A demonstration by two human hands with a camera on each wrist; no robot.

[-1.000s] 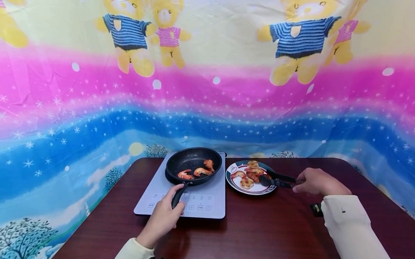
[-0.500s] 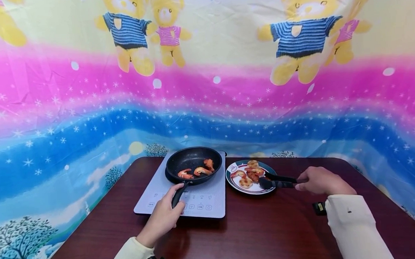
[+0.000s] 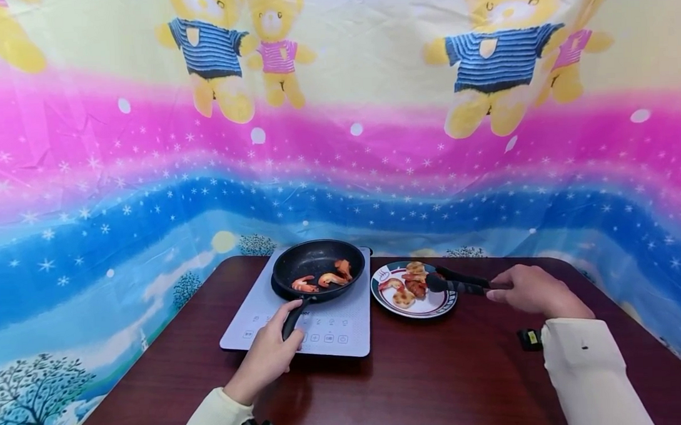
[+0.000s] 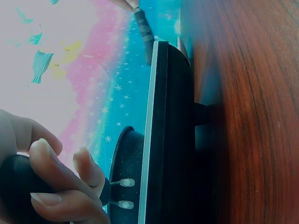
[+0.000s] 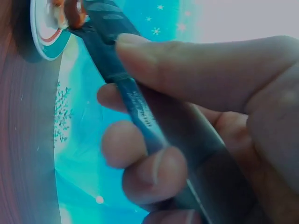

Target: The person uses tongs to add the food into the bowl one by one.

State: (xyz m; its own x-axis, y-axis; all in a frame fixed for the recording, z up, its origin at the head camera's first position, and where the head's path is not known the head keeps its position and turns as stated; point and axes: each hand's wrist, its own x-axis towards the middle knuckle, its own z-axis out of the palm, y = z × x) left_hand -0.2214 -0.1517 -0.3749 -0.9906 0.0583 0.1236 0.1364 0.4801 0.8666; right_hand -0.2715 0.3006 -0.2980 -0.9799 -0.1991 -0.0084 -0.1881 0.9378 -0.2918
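My left hand (image 3: 269, 352) grips the handle (image 3: 290, 320) of a black frying pan (image 3: 297, 261). Pieces of shrimp (image 3: 331, 280) and an orange-brown piece (image 3: 343, 268) lie in the pan. In the left wrist view, the fingers curl around the handle's dark end. My right hand (image 3: 537, 291) holds black-tipped tongs (image 3: 467, 282), thumb on one arm and fingers around the other in the right wrist view. The tong tips are over the right side of a patterned plate (image 3: 428, 312), close beside a brown piece of food (image 3: 415, 289). Shrimp (image 3: 389, 286) and browned round slices (image 3: 403, 298) share the plate.
The pan stands on a white induction cooktop (image 3: 254, 322) with touch controls along its front. The plate is just right of the cooktop on a dark wooden table (image 3: 425, 378). A printed curtain (image 3: 372, 161) hangs directly behind the table.
My right hand has moved a little right and upward with the tongs, and the tips have risen slightly over the plate. The left hand and pan hold still.
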